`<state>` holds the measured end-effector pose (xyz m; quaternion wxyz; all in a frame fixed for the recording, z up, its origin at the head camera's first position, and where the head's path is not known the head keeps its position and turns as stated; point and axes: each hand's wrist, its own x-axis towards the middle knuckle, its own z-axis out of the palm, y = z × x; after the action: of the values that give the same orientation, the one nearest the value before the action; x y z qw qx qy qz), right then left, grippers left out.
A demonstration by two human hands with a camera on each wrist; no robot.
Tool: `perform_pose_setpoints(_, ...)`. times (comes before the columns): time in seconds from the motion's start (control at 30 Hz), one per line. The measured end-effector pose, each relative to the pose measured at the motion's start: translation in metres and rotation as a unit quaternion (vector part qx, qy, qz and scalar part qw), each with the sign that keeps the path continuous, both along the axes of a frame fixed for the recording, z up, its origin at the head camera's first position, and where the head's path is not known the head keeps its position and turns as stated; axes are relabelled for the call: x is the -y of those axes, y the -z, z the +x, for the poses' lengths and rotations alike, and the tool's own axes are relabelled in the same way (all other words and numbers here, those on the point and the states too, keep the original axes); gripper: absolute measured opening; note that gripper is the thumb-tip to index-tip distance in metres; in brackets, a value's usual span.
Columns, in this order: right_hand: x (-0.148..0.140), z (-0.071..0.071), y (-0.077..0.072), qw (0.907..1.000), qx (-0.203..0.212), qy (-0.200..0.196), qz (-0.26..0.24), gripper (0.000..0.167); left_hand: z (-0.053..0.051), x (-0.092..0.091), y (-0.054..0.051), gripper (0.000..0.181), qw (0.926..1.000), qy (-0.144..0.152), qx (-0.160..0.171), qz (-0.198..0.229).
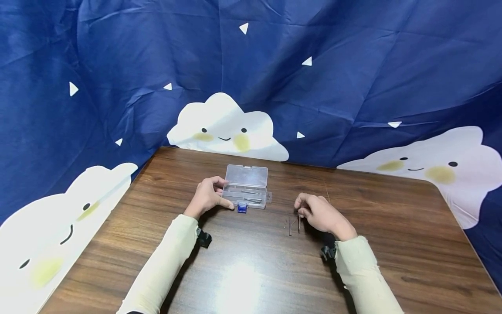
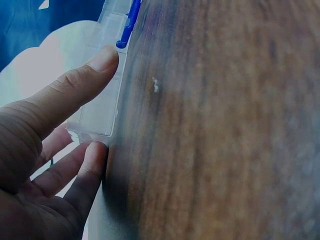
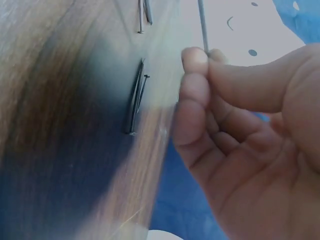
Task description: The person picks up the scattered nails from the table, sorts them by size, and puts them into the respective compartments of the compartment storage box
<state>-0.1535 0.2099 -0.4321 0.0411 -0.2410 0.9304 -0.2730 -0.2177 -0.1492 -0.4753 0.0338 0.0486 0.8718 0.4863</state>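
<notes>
Conceivably, the thin nail (image 3: 203,25) pinched in the right grip (image 1: 319,213) could swivel loose, held by fingertips alone, while the left grip (image 1: 205,197) holds the clear box (image 1: 233,196) between thumb and fingers.

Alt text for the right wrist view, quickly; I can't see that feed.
The right hand pinches a thin grey metal rod, probably a nail. Slim dark metal nails lie on a brown wood-grain table, with blue-and-white cloth beyond.

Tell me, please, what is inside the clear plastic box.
A few thin nails lie toward the right in the clear plastic box; the left hand partly hides its near left corner.
</notes>
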Motion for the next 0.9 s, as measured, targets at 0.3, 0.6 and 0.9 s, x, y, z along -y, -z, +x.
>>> perform_pose_setpoints(0.3, -0.0037, -0.0053, 0.0063, 0.9966, 0.039, 0.049, -0.053, 0.016, -0.0001, 0.0002, 0.0008, 0.078, 1.0000, 0.001, -0.004, -0.001)
perform_pose_setpoints(0.6, -0.0053, -0.0065, 0.0092, 0.9817, 0.096, 0.073, -0.147, 0.010, -0.0002, -0.0003, 0.0000, 0.078, 1.0000, 0.001, -0.001, 0.002)
perform_pose_setpoints(0.9, -0.0012, -0.0105, 0.0079, 0.9768, 0.105, 0.077, -0.170, 0.014, -0.0009, -0.0006, 0.0006, 0.078, 1.0000, 0.000, -0.001, 0.004)
